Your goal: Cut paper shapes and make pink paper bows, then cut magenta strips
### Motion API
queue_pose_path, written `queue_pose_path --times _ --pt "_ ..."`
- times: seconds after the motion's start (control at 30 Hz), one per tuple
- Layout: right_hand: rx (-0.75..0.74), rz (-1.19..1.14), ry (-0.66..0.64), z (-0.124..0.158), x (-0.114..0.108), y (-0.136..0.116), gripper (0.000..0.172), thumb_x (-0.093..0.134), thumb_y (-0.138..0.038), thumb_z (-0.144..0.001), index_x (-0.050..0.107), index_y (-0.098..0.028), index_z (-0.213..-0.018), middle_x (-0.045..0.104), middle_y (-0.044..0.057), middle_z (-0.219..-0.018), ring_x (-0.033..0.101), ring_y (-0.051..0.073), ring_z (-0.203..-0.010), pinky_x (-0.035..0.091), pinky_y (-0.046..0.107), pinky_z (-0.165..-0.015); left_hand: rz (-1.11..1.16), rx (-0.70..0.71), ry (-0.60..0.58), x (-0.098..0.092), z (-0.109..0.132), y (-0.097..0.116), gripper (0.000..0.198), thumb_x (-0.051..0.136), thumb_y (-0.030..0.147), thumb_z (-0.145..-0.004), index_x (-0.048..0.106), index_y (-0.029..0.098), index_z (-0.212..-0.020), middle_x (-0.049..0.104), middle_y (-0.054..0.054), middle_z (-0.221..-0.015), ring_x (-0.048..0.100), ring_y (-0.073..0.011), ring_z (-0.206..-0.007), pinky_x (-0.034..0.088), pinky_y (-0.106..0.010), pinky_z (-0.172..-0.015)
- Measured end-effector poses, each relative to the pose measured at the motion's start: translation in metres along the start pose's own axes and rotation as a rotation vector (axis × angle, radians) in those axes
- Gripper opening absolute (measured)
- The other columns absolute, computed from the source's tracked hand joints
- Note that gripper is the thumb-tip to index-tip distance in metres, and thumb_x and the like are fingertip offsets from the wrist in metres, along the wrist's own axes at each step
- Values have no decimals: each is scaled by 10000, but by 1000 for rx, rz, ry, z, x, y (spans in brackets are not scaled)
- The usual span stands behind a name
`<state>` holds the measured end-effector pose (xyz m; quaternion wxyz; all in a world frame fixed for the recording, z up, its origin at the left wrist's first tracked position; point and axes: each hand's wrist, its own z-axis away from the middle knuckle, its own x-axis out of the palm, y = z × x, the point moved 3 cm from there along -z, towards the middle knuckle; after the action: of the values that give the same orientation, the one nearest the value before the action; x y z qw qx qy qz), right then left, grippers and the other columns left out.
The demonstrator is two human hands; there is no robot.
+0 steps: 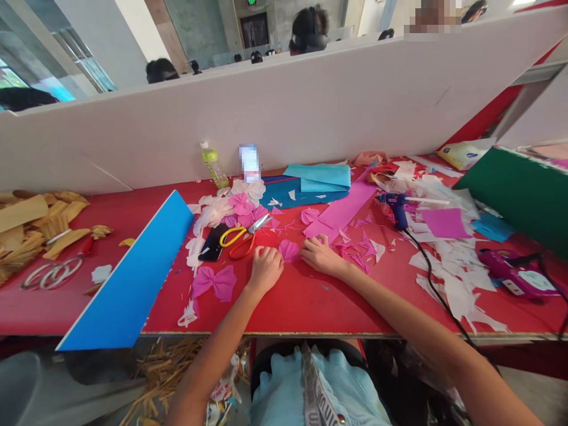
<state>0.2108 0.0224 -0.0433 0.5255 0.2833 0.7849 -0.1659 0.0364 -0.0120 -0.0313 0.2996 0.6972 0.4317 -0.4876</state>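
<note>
My left hand (266,270) rests curled on the red table (306,305), beside the yellow-and-red-handled scissors (243,238). My right hand (321,255) lies to its right, with its fingertips among small pink paper scraps (355,245). Between the two hands sits a fan-shaped piece of pink paper (289,250), touching neither hand as far as I can tell. A pink paper bow (214,283) lies to the lower left of my left hand. A black smartphone (212,242) lies next to the scissors. My fingers hide whatever may be under them.
A blue board (126,278) overhangs the table's near edge at left. Dried corn husks (33,231) lie beyond it. A blue glue gun (394,207) with a black cord sits right, among white paper scraps (457,278). A white partition (284,112) runs along the far edge.
</note>
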Motion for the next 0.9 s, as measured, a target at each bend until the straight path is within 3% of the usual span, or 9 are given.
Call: queue_pose_path --times 0.23,0.53,0.9 --pt "-8 -4 -16 0 3 1 282 344 -197 -942 614 -177 -865 523 65 -864 367 187 -823 192 359 -764 -14 13 -3 1 0 0 94 507 174 -823 589 192 -782 612 -55 -830 520 -199 -849 321 -410 -900" --pt "-8 -7 -47 0 8 1 296 346 -186 -937 606 -170 -795 515 60 -831 351 180 -801 191 352 -751 -26 17 12 0 1 1 83 509 166 -820 581 183 -784 606 -50 -818 518 -195 -845 325 -408 -902" --pt "-42 -80 -11 11 4 9 271 379 -231 -937 649 -210 -950 519 55 -822 386 179 -810 199 356 -759 -28 14 18 4 1 -1 99 496 168 -827 576 182 -771 598 -44 -809 512 -190 -834 321 -404 -890"
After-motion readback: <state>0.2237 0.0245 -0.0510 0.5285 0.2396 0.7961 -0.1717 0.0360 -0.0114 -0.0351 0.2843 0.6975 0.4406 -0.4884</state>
